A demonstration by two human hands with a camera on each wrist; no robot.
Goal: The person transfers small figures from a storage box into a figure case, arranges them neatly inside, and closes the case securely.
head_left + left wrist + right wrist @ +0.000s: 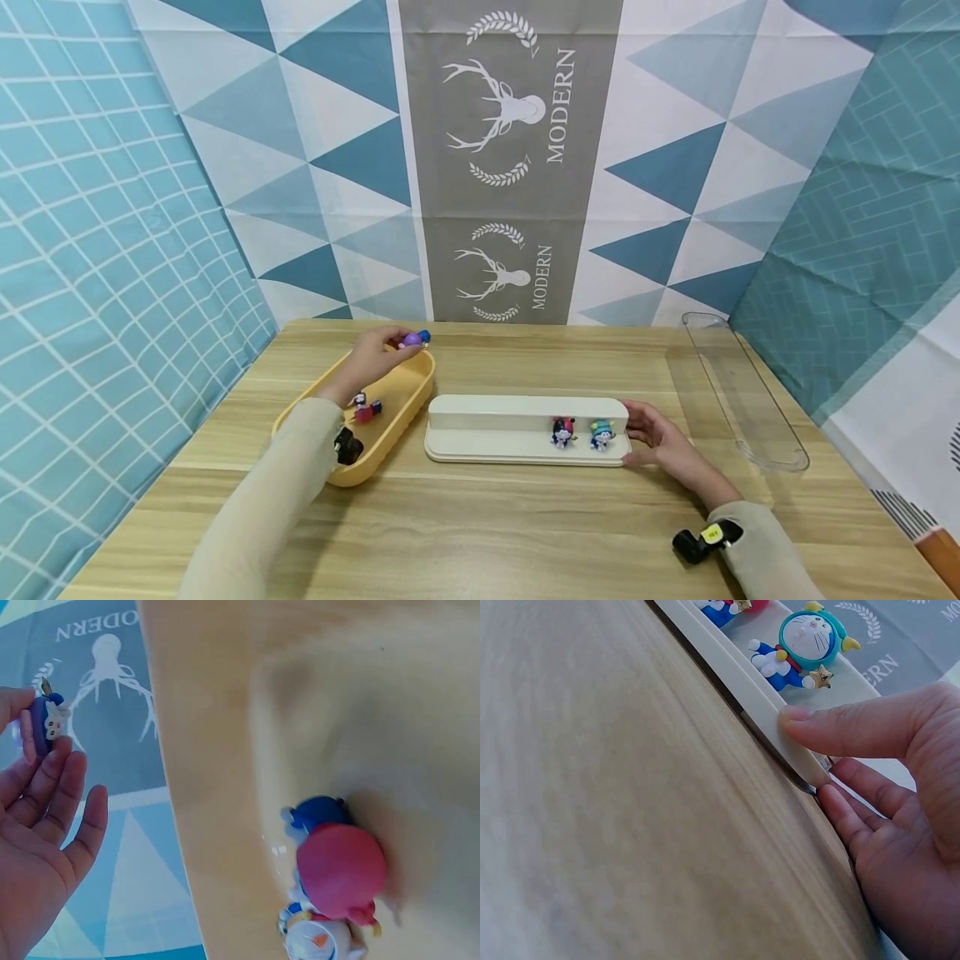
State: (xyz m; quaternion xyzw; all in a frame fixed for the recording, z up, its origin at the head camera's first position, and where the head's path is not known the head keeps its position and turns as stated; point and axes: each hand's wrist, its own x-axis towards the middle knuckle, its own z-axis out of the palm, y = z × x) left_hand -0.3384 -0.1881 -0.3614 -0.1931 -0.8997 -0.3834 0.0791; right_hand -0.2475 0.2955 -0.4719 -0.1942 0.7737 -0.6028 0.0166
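Observation:
My left hand is over the far end of the yellow tray. Thumb and fingers pinch a small figurine with a purple back and white face. Inside the tray lie a red-and-blue figurine and a white one beside it. At the right end of the cream display stand, my right hand grips the corner, thumb on the top of the rim and fingers at its side. A teal-hooded figurine and a red-and-black-hooded figurine stand at that end.
A clear plastic cover lies on the wooden table at the right. Patterned cloth hangs behind the table's back edge. Blue tiled cloth lines the left side.

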